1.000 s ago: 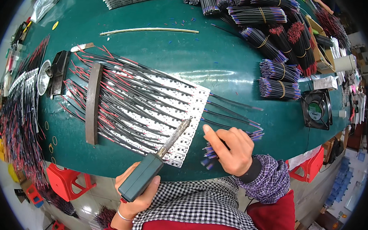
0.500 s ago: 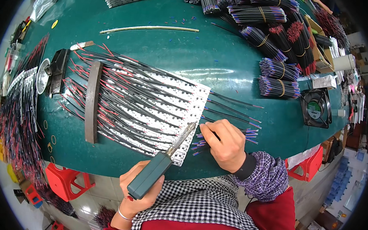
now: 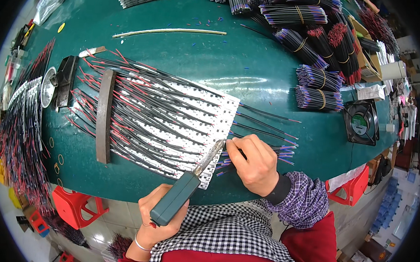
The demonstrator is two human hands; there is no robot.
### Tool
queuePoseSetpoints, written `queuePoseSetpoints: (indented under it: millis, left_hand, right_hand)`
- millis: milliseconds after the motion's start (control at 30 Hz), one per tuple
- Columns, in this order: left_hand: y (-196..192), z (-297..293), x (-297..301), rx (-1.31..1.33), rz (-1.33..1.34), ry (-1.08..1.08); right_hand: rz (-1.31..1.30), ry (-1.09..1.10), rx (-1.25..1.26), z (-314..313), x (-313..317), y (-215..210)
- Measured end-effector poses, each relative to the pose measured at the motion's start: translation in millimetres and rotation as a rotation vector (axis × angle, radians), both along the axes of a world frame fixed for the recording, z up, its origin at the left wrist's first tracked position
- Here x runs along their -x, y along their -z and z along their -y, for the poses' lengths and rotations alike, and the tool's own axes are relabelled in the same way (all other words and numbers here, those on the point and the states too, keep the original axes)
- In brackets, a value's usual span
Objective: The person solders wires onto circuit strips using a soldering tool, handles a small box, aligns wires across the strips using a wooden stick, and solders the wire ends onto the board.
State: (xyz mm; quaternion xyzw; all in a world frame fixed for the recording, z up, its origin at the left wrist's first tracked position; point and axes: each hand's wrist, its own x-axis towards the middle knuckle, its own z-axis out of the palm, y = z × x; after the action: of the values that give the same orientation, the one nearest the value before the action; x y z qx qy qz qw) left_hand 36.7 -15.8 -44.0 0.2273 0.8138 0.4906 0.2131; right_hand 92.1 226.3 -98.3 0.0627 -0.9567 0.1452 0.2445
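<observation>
My left hand [image 3: 161,233] is closed around the dark green handle of a soldering iron [image 3: 180,196]. Its tip rests at the right edge of a white circuit board panel [image 3: 228,112], beside my right fingertips. My right hand [image 3: 256,166] pinches a thin black wire, largely hidden by the fingers, with its end at that edge. Rows of black wires with red ends [image 3: 140,108] run leftward over the panel, under a grey metal bar [image 3: 104,120]. A few wires [image 3: 267,126] stick out on the right; more loose blue-tipped wires [image 3: 285,154] lie beneath my right hand.
Bundled wires [image 3: 318,98] are piled at the back right, near a black fan [image 3: 361,122]. A dark stand with a round metal dish [image 3: 48,87] sits left of the panel. More wired boards [image 3: 28,116] hang at the left edge. A pale strip [image 3: 170,33] lies behind.
The soldering iron has shifted slightly right and up, its tip still at the panel edge. My right hand has moved slightly left toward the tip, still pinching the wire.
</observation>
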Motion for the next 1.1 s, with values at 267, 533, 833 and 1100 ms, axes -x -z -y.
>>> queuePoseSetpoints:
  millis: [267, 533, 833, 1100]
  left_hand:
    - [5.3, 15.4, -6.2, 0.051, -0.079, -0.002]
    - [1.1, 7.3, -2.5, -0.002, -0.04, -0.002]
    - [-1.7, 5.4, -1.2, 0.03, -0.037, 0.037]
    - [7.6, 25.8, -14.4, 0.039, -0.102, 0.001]
  right_hand:
    - [0.008, 0.002, 0.009, 0.4, -0.6, -0.2]
    - [0.005, -0.003, 0.064, -2.2, -1.7, 1.5]
    - [-0.024, -0.017, 0.012, -0.2, -1.7, 3.2]
    - [0.052, -0.011, 0.012, 3.8, -4.3, -4.2]
